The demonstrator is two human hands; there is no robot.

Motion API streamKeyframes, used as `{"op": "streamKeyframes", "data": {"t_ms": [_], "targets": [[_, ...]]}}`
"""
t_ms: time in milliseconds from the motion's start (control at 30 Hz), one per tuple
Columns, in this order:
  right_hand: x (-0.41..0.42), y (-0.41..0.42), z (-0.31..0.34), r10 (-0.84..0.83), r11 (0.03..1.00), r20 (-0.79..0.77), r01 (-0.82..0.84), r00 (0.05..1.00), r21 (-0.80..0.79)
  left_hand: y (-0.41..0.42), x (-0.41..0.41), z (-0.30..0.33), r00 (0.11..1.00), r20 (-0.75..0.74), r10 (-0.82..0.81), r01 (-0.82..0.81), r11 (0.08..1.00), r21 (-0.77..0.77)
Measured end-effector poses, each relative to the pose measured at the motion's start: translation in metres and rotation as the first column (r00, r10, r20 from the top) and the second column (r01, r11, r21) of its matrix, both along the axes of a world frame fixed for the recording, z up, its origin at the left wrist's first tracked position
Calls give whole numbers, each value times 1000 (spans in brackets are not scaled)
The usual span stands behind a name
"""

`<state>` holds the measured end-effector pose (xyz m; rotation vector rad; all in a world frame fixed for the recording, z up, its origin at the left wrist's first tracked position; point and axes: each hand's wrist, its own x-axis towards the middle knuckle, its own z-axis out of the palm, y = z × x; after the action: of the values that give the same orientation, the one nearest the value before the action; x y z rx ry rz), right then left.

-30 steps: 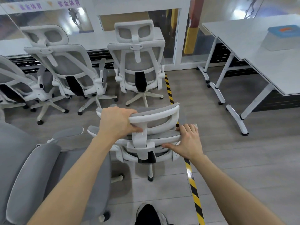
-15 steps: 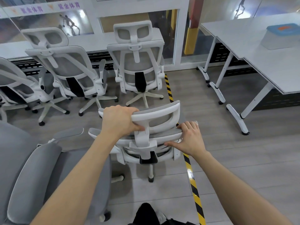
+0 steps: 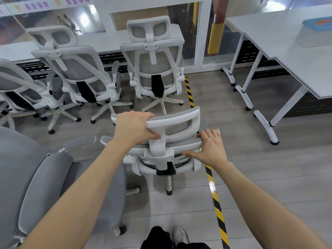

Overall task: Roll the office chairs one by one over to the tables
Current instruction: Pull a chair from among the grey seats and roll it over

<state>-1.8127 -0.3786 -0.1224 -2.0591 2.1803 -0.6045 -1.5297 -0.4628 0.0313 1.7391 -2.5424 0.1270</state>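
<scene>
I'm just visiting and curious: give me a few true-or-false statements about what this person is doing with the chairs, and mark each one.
1. The left hand grips the headrest of the nearest chair. True.
2. The right hand hangs free, touching nothing. False: it holds the top edge of the chair's backrest.
3. A box with a blue lid sits on the table at right. True.
4. The striped floor tape is red and white. False: it is yellow and black.
5. The held chair is already tucked under the table. False: it stands on open floor, apart from the table.
</scene>
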Motion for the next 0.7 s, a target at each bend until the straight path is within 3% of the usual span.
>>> {"op": "streamKeyframes", "data": {"t_ms": [167, 300, 400, 467, 567, 700], "targets": [[3, 4, 17, -16, 997, -28, 18, 999, 78, 11, -3, 16, 1000, -18, -12, 12, 999, 48], [8, 3, 43, 16, 973, -93, 6, 996, 230, 17, 4, 30, 992, -6, -124, 124, 986, 110], [23, 13, 64, 65, 948, -273, 26, 960, 318, 38, 26, 36, 970, 129, -206, 213, 976, -36], [46, 33, 74, 27, 945, -363, 95, 931, 314, 61, 52, 36, 965, 132, -225, 243, 959, -143], [101, 81, 85, -51, 946, -291, 139, 955, 291, 106, 105, 25, 969, 103, -223, 238, 957, -168], [199, 146, 85, 58, 946, -206, 12, 977, 324, 175, 197, -12, 969, 194, -150, 152, 988, 3]]}}
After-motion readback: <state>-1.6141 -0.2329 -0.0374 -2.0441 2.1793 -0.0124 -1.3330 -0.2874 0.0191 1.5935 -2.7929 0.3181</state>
